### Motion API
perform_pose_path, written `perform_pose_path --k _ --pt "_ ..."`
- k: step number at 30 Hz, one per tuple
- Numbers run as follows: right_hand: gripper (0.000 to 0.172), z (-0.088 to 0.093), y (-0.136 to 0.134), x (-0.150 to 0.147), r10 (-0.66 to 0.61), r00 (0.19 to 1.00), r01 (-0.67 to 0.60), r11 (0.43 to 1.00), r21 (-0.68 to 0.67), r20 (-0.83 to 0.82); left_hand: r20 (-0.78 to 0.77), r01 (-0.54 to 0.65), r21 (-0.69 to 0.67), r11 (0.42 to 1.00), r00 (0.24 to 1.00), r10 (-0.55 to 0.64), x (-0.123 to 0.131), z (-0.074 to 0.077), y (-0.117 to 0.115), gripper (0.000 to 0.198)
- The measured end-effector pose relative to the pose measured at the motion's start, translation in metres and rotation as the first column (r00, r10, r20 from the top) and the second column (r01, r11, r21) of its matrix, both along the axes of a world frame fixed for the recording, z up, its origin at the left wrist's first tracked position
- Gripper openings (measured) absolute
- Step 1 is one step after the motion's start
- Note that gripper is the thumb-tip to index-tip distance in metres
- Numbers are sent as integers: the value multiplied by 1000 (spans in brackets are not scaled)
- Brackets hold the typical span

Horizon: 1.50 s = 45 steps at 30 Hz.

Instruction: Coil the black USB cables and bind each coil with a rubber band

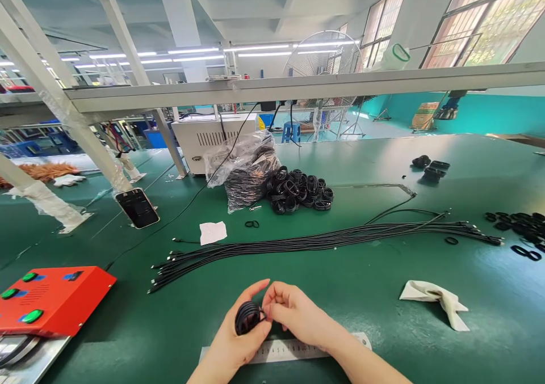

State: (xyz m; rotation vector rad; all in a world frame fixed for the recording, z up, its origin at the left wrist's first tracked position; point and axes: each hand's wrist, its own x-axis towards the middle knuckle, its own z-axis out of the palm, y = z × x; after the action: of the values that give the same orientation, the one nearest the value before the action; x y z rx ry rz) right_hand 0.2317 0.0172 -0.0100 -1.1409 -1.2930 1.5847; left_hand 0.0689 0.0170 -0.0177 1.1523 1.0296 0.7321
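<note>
the left hand [233, 343] has its grip closed around a small black coiled cable [247, 317], fingers curled under it and the thumb raised over the top. the right hand [298, 315] meets it from the other side, fingertips [269, 310] pinched together on the coil's edge. the coil is held just above the near edge of the green bench [383, 293], over a pale ruler [293, 350] lying flat there; the ruler's numbers are too small to read for sure.

beyond the hands a long bundle of straight black cables [323, 241] lies across the bench. farther back sits a pile of coiled cables [300, 190], touching a crumpled plastic bag [244, 171]. a red box [53, 299] with green buttons sits at the left, a dark phone [137, 207] leans behind it, and a white cloth [438, 300] lies at the right. no brand or label can be read.
</note>
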Motion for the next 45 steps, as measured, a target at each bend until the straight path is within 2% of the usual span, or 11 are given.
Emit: perform_pose_path --k 4,7,9,11,13,15,19,23,30,39,45 --pt "9 -9 8 1 -210 957 183 973 -142 -200 -53 21 58 998 998 -18 1 17 11 73" --pt "20 -6 10 4 -346 898 317 937 -147 -271 -208 -8 161 987 977 42 3 29 25 68" --pt "31 -3 9 3 -330 904 310 944 -117 -270 -346 14 238 971 936 72 6 33 33 69" --pt "41 -3 8 0 -271 926 252 962 -103 -262 -410 99 239 966 912 8 8 34 37 74" --pt "45 -4 8 0 -242 938 223 970 -102 -249 -330 209 153 966 932 -149 8 32 39 77" --pt "45 -7 9 3 -253 934 232 966 -112 -251 -110 307 50 950 947 -301 5 29 40 72" --pt "44 -9 12 11 -244 925 205 966 -159 -291 182 342 -58 938 927 -327 -4 25 43 67" --pt "40 -7 9 10 -254 931 206 958 -199 -261 207 350 -73 934 921 -329 -4 22 40 75" --pt "36 -9 7 12 -235 924 163 956 -246 -301 185 297 -19 955 939 -289 5 18 36 59" --pt "39 -7 8 14 -200 938 127 958 -258 -284 134 297 -25 955 947 -291 1 13 39 65" --pt "45 -11 8 15 -182 944 120 966 -228 -275 159 370 -27 929 919 -361 2 5 41 65"
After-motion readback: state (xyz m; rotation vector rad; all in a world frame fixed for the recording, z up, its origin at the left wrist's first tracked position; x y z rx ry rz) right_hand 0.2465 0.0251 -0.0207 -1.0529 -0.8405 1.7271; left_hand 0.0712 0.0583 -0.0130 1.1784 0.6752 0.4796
